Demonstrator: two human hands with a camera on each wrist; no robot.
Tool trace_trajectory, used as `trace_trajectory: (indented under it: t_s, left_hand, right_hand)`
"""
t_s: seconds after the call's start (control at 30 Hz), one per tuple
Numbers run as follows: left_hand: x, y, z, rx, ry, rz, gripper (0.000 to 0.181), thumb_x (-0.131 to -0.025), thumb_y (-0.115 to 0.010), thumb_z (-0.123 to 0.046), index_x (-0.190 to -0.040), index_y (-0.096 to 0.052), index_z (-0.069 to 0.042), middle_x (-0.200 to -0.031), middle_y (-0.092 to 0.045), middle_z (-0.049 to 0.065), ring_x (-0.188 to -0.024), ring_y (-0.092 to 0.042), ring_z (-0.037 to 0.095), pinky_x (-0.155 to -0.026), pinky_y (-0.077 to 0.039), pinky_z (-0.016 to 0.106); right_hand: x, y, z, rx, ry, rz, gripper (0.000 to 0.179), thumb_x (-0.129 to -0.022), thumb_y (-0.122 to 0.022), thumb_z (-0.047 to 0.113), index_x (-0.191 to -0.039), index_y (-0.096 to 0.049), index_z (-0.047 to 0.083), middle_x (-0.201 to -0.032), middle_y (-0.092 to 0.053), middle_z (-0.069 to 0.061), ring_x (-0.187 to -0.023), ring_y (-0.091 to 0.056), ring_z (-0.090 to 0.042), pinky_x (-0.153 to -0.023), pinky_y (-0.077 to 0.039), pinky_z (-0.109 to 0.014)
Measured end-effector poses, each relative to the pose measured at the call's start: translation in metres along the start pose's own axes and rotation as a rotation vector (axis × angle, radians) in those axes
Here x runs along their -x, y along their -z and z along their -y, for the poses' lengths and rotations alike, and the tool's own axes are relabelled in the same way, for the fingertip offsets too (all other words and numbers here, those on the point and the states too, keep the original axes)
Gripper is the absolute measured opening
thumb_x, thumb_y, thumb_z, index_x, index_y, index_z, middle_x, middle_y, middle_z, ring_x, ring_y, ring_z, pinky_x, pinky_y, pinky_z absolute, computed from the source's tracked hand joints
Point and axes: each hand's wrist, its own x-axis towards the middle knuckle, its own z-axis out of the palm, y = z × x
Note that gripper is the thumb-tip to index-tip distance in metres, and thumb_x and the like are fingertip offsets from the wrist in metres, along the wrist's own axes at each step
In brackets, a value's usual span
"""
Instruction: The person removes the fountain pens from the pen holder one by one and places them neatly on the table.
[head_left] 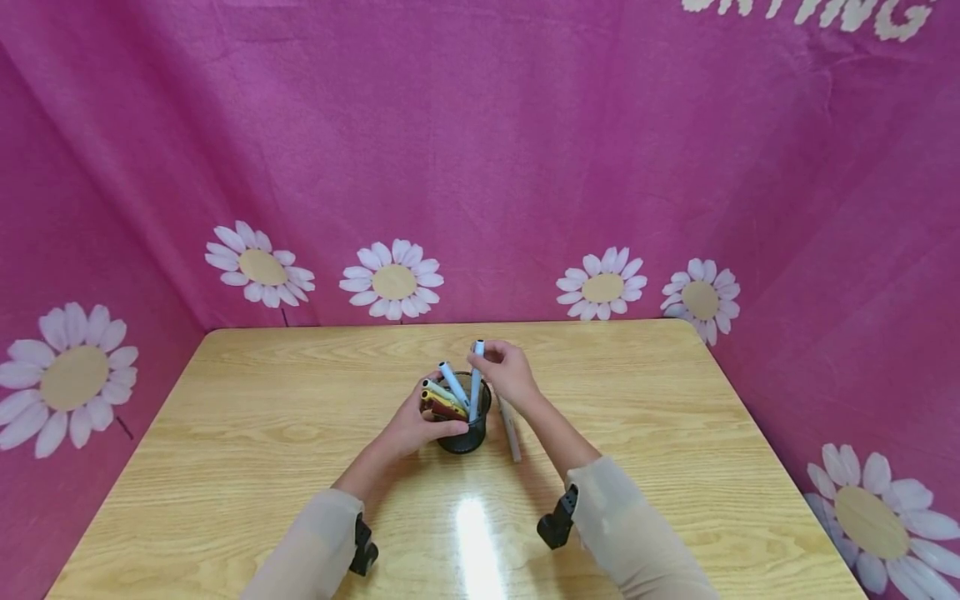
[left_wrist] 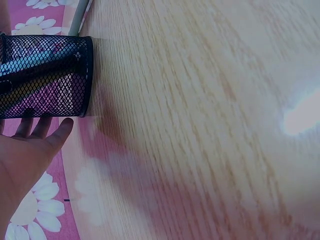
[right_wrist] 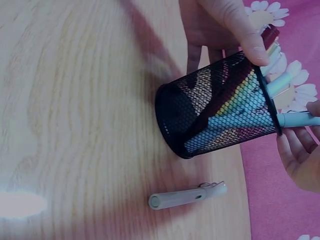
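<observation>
My left hand [head_left: 411,427] grips a black mesh pen cup [head_left: 462,442] from its left side, thumb at the rim and fingers round the far side. The cup stands on the table, and its mesh wall [right_wrist: 220,105] lets the pens inside show through. Between thumb and fingers, my right hand [head_left: 512,375] pinches the upper part of a light blue pen [head_left: 477,383], which stands nearly upright with its lower end in the cup. Another light blue pen [head_left: 453,383], a yellow pen [head_left: 442,403] and a dark red pen [right_wrist: 270,34] lean leftward in the cup.
A grey pen [right_wrist: 182,197] with a clip lies on the wooden table [head_left: 262,417], just right of the cup. Behind the table hangs a pink cloth [head_left: 487,167] printed with white flowers. Light glares off the tabletop near the front.
</observation>
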Motion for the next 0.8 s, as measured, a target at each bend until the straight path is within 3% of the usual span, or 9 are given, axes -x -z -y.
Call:
trace_trajectory:
  t_s: [0.23,0.47,0.63,0.8]
  left_hand:
    - [-0.002,0.001,0.0,-0.006,0.018,0.003,0.085,-0.078,-0.077,-0.02,-0.145,-0.025,-0.021,-0.138,-0.044,0.008,-0.125,-0.043,0.029,-0.103,-0.038,0.046]
    - [0.013,0.001,-0.026,-0.005,0.049,0.022,0.086,-0.08,-0.074,-0.014,-0.147,-0.021,-0.012,-0.143,-0.039,0.015,-0.131,-0.036,0.035,-0.107,-0.034,0.05]
    - [0.003,0.0,-0.007,-0.001,0.062,-0.001,0.087,-0.079,-0.076,-0.017,-0.147,-0.022,-0.017,-0.145,-0.037,0.012,-0.135,-0.031,0.036,-0.109,-0.03,0.051]
    - [0.002,-0.001,-0.003,-0.008,0.052,-0.015,0.087,-0.077,-0.078,-0.023,-0.145,-0.024,-0.021,-0.144,-0.038,0.01,-0.135,-0.032,0.034,-0.11,-0.029,0.05]
  right_hand:
    - [-0.004,0.007,0.011,-0.14,0.005,-0.026,0.022,-0.088,-0.064,0.012,-0.104,-0.065,-0.001,-0.08,-0.061,-0.002,-0.068,-0.055,-0.007,-0.064,-0.053,-0.027]
    - [-0.008,0.015,0.021,-0.225,0.042,-0.069,0.023,-0.089,-0.063,0.013,-0.105,-0.063,-0.003,-0.077,-0.06,0.001,-0.065,-0.056,-0.006,-0.06,-0.053,-0.023]
    - [-0.008,0.02,0.03,-0.286,0.076,-0.107,0.023,-0.088,-0.064,0.012,-0.104,-0.063,-0.005,-0.072,-0.057,0.006,-0.062,-0.056,-0.004,-0.057,-0.053,-0.023]
    - [-0.009,0.026,0.038,-0.357,0.084,-0.125,0.021,-0.087,-0.065,0.013,-0.099,-0.063,-0.004,-0.07,-0.059,0.006,-0.063,-0.057,-0.004,-0.057,-0.054,-0.024]
